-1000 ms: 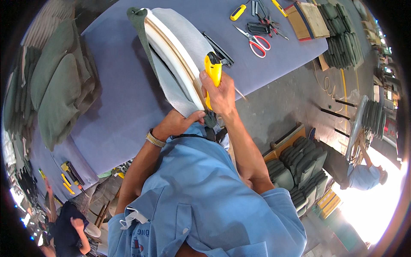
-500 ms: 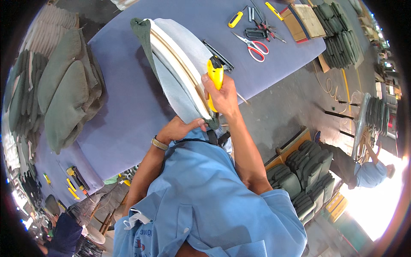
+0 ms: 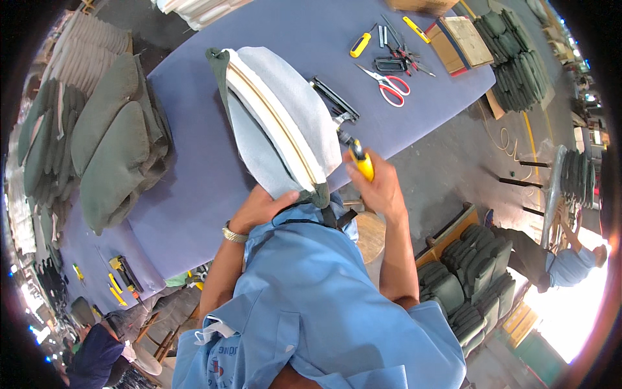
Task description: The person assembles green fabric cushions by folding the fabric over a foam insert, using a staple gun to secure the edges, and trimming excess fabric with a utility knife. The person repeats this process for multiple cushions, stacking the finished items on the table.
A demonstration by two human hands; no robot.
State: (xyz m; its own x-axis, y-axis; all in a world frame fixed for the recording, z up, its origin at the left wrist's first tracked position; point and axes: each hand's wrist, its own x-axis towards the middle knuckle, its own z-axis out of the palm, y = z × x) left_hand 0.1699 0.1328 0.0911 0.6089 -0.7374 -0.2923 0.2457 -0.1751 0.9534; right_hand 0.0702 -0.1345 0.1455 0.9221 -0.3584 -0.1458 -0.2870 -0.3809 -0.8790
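A curved padded panel [image 3: 285,110] with pale grey faces, a white rim strip with a tan line, and dark green fabric at both ends leans over the table's near edge. My left hand [image 3: 262,209] grips its near end, thumb on top, the other fingers hidden underneath. To the right of the panel, my right hand [image 3: 379,188] is closed around a tool with a yellow-and-black handle [image 3: 364,166]. A light metal part shows at the tool's far tip, close to the panel's right edge. Beyond it, a long black tool [image 3: 335,98] lies on the table.
On the blue-grey table [image 3: 188,155] lie red-handled scissors [image 3: 387,87], a yellow screwdriver [image 3: 360,44], pliers [image 3: 409,61] and a cardboard box [image 3: 459,45]. Green cushion pieces [image 3: 120,149] are heaped left. Cushions fill a wooden crate [image 3: 470,259]. Another person [image 3: 570,264] stands at right.
My right hand has drawn back from the panel's face, down and to the right, turning the tool. The panel has tilted, showing more of its right face. My left hand keeps its grip.
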